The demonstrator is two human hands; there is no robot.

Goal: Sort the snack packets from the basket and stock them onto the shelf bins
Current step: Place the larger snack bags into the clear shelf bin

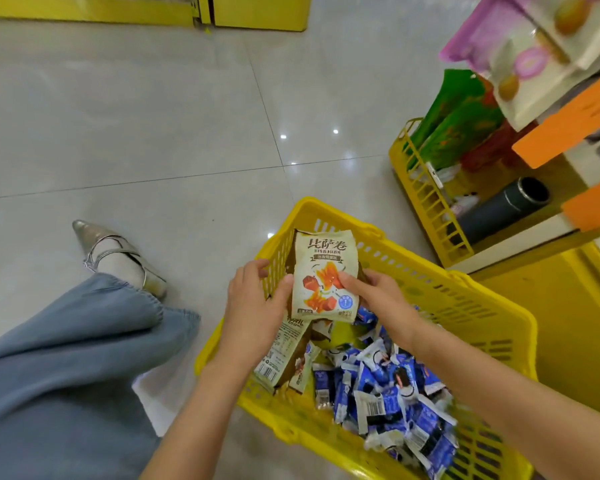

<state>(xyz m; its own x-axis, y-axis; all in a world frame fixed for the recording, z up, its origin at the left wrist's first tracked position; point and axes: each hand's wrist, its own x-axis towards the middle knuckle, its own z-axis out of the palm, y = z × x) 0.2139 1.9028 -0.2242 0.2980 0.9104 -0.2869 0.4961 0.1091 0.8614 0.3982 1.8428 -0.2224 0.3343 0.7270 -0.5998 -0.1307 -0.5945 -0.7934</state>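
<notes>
Packet: I see one cream packet with printed front facing me, held up over the near-left corner of the yellow basket, clear of the pile below.
Left hand: my left hand pinches the packet's left edge, thumb on the front; the fingers curl behind, and I cannot tell whether they also touch the basket rim.
Right hand: my right hand pinches the right edge, thumb pressed on the picture in the middle, fingers hidden behind.
Long axis: the packet stands on end, top seam pointing away from me, bottom seam toward my wrists, tilted slightly to the left.
Still in the basket: a heap of blue packets fills the near half; a few more cream packets lie against the left wall under my left forearm.
Way to the shelf: the shelf bin, a yellow wire front with green bags standing in it, lies off to the right and beyond the basket.
Nearer hand: the right hand sits on the shelf side, so I judge it the one to carry.
Next move: I would let go with the left and swing right, keeping the packet upright.
</notes>
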